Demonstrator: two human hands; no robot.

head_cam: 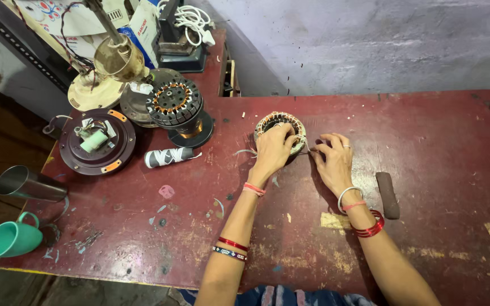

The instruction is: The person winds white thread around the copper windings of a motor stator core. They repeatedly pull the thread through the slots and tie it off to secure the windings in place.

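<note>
Closest to the camera, two bare forearms with red and patterned bangles reach up over the worn, dark red painted desk (pixel 290 249), whose surface is scratched and flecked with pale chips. Both hands meet at a small round motor stator with copper windings (pixel 279 127), which lies flat on the desk near its middle and serves as the landmark for everything else. The left hand (pixel 274 148) is cupped over the stator's near edge, its fingers curled around the ring and gripping it. The right hand (pixel 332 157) sits just right of the stator, wearing a ring, with thumb and fingers pinched together on a thin wire (pixel 307 150) that leads from the stator's right side.

Right of the stator and slightly nearer, a dark brown oblong block (pixel 388 194) lies apart from the right hand. Left of the stator, a small roll wrapped in black and white (pixel 168 157) rests on the desk. Farther left, a shiny steel tumbler (pixel 28 183) lies on its side and a teal plastic mug (pixel 11 237) stands at the desk's near left corner.

Beyond those, left of the stator, a round maroon fan motor cover (pixel 94 142) lies open, and a larger black stator with copper coils (pixel 174 104) stands on a base. Behind it sit a cream fan housing (pixel 94 90), boxes and a white coiled cable (pixel 195 20) against the grey wall (pixel 370 39).
</note>
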